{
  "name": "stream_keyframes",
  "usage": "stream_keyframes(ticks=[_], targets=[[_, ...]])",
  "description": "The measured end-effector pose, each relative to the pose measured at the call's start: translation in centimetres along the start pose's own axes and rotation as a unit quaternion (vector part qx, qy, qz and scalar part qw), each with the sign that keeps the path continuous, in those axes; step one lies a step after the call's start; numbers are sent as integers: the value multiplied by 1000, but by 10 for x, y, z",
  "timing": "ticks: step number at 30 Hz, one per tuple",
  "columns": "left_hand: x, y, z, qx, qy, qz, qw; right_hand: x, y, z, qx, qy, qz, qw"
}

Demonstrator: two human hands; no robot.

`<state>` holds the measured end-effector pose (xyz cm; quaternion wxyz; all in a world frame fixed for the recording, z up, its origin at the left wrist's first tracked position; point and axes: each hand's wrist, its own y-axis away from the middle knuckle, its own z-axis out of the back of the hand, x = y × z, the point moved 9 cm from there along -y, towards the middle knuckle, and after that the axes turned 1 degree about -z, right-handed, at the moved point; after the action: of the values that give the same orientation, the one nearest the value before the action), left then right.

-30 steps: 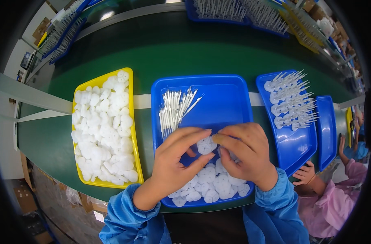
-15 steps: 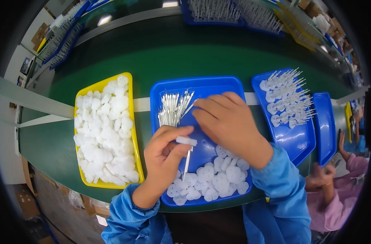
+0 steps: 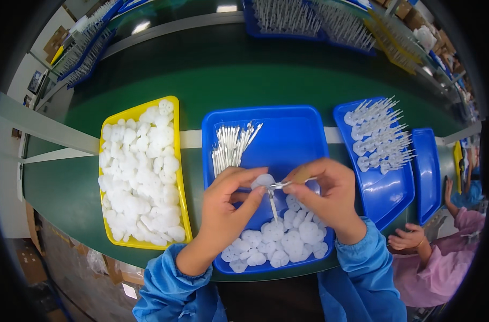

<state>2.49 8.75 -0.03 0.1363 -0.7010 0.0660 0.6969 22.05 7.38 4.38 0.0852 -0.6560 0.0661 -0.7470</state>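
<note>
- One round white plastic disc (image 3: pixel 261 181), pinched by our left hand (image 3: pixel 224 202) above the rectangular blue plastic tray (image 3: pixel 279 119).
- One thin white rod (image 3: pixel 279 185), fingertip-gripped by our right hand (image 3: pixel 329 192).
- Risk, we judge: slanted pressure could bend the rod.

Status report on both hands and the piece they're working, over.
Left hand pinching rounded white plastic disc, thin white stick hanging below it. Right hand pinching second thin white stick at the disc's edge. No obstruction seen between hands.
</note>
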Motion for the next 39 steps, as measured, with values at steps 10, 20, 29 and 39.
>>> stream_keyframes(ticks=[10,20,29,39], targets=[[-6,1,1,-13,10,4,1000,6,11,-8,13,209,66,976],[-26,2,-1,-17,-121,-70,990,8,10,-14,11,196,2,981],[-41,3,-11,3,-275,-172,946,11,8,-19,17,287,97,953],[-40,6,-13,18,-300,-153,941,22,9,-25,16,346,157,925]])
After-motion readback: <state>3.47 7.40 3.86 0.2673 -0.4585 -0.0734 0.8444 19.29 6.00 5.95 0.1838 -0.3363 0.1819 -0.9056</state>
